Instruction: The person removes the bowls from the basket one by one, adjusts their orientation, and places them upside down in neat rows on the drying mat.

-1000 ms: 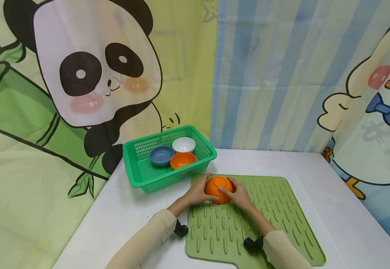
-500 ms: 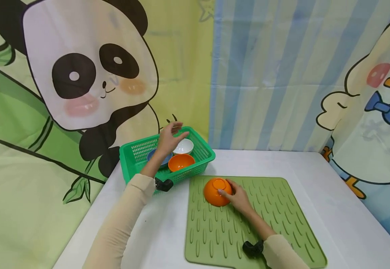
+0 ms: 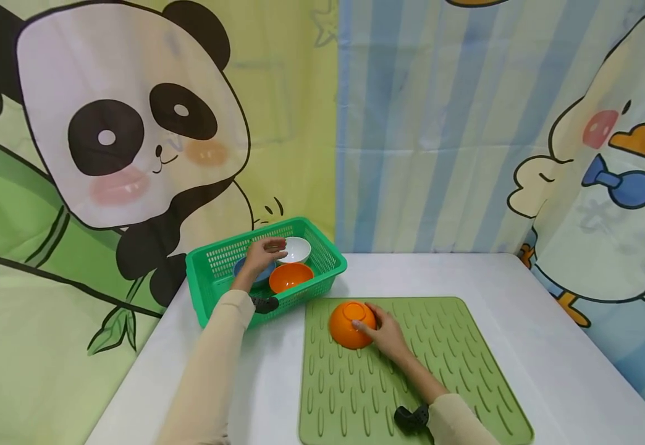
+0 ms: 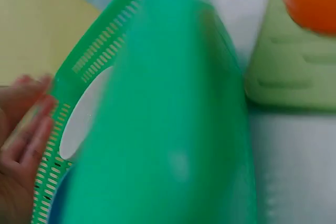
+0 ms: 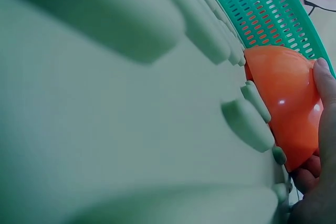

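Observation:
An overturned orange bowl rests on the green ridged mat. My right hand grips its right side, the thumb laid over the outside and the fingers by the rim. My left hand is over the green basket, its fingers extended beside the white bowl and above the blue bowl, which it partly hides. Nothing shows between those fingers. A second orange bowl lies at the basket's near side. The left wrist view is blurred, with the basket wall across its middle.
Basket and mat stand close together on the white table, the basket at back left. A printed curtain hangs behind the table. A black device is strapped at the right wrist.
My left hand has let go of the overturned orange bowl, moved left over the basket and lowered toward the bowls inside. The right hand still holds the bowl. The head view has shifted slightly.

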`<action>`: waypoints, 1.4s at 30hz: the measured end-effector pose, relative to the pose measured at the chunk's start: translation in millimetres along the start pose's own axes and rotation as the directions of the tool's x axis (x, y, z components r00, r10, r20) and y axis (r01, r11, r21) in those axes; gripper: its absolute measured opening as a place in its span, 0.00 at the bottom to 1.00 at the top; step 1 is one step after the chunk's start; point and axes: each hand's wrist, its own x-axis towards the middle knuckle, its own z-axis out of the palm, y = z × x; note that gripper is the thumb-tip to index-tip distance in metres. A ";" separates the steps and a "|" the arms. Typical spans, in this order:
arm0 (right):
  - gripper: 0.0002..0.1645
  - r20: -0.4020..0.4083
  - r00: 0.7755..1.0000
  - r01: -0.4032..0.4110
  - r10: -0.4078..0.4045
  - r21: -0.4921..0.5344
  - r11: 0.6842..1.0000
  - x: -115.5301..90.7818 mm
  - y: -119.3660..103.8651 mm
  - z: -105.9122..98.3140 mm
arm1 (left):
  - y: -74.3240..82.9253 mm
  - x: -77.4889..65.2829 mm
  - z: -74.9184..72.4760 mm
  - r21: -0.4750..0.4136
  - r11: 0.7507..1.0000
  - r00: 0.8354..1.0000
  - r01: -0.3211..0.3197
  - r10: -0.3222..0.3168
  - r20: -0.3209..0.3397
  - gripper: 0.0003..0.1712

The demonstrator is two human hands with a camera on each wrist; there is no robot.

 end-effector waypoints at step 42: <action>0.41 -0.014 1.000 0.009 -0.009 0.005 1.000 -0.7 3.8 -0.1 | -25.3 -13.1 5.9 0.070 0.976 0.977 0.206 -0.201 -0.064 0.23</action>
